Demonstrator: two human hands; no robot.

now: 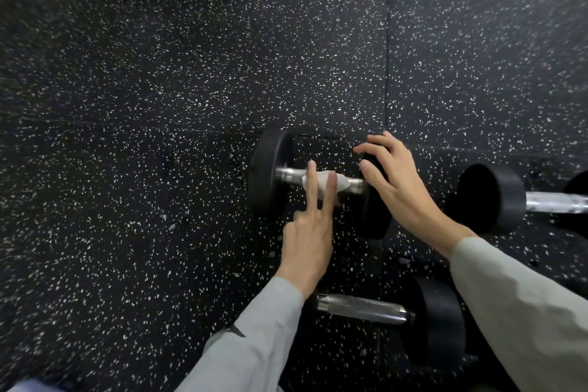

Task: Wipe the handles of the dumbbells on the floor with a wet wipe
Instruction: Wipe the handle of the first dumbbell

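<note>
The left hand (307, 232) presses two extended fingers on the soft, limp wipe (331, 181) draped over the far dumbbell (270, 175) handle. The right hand (394, 181), fingers spread, steadies its right head; heavy and round, the dumbbell would likely roll unless braced there.

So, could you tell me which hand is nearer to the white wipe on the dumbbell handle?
Left. The left hand presses two fingers on the wipe; the right hand rests on the dumbbell's right weight, beside it.
</note>
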